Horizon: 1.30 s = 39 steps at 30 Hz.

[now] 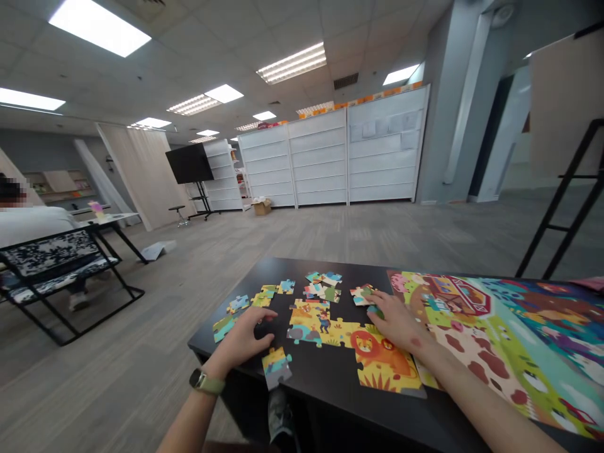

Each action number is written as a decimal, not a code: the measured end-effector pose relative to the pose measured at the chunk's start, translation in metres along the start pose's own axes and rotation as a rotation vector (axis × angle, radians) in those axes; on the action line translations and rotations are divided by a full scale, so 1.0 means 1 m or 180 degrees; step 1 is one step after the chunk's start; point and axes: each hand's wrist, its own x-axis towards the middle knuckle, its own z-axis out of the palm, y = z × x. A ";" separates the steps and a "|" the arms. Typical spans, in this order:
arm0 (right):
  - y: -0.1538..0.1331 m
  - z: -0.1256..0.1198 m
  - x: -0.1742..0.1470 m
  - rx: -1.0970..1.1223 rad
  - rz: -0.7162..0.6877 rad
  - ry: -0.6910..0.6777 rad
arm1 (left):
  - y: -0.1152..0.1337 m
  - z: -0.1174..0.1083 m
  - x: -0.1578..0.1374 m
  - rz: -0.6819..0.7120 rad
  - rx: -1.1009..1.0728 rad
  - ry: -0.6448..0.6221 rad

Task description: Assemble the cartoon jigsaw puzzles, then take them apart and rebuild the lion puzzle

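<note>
Puzzle [340, 331] near table's front edge [321, 372]
Left hand [244, 335] released; right hand [397, 319] at piece [359, 294], grip unclear; best match tabs before pressing

An office-type room spreads beneath a tiled ceiling [212, 25] set with bright light panels [100, 26] and an air vent [346, 81], its floor laid with gray carpet [302, 236]. White shelving units [318, 160] line the far side, paper sheets [384, 124] fixed to one, a cardboard box [262, 207] on the floor nearby. A black screen [189, 163] on a wheeled stand [202, 198] stands near a beige curtain [134, 170]. At left, a person [35, 224] sits in a metal-framed chair [54, 255] beside a white table [123, 217]; a black tabletop [325, 368] occupies the foreground.
</note>
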 end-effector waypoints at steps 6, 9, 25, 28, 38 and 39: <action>0.002 0.001 -0.001 0.0077 -0.0020 0.0025 | 0.044 -0.007 -0.014 0.0171 -0.0047 -0.0253; 0.001 0.001 -0.002 0.0121 -0.0019 0.0020 | 0.067 0.012 -0.049 0.0144 -0.0049 0.0062; 0.003 0.005 0.001 -0.0007 -0.0057 -0.0032 | 0.050 0.008 -0.029 -0.0036 -0.0183 -0.0182; 0.003 0.004 0.002 -0.0042 -0.0032 -0.0048 | 0.035 0.002 -0.001 0.0151 -0.0108 -0.0048; 0.006 0.006 0.004 -0.0102 -0.0098 -0.0020 | 0.024 0.016 0.009 0.0233 0.0054 -0.0242; 0.007 0.009 0.006 -0.0116 -0.0100 0.0010 | 0.026 0.018 0.009 0.0196 0.0078 -0.0170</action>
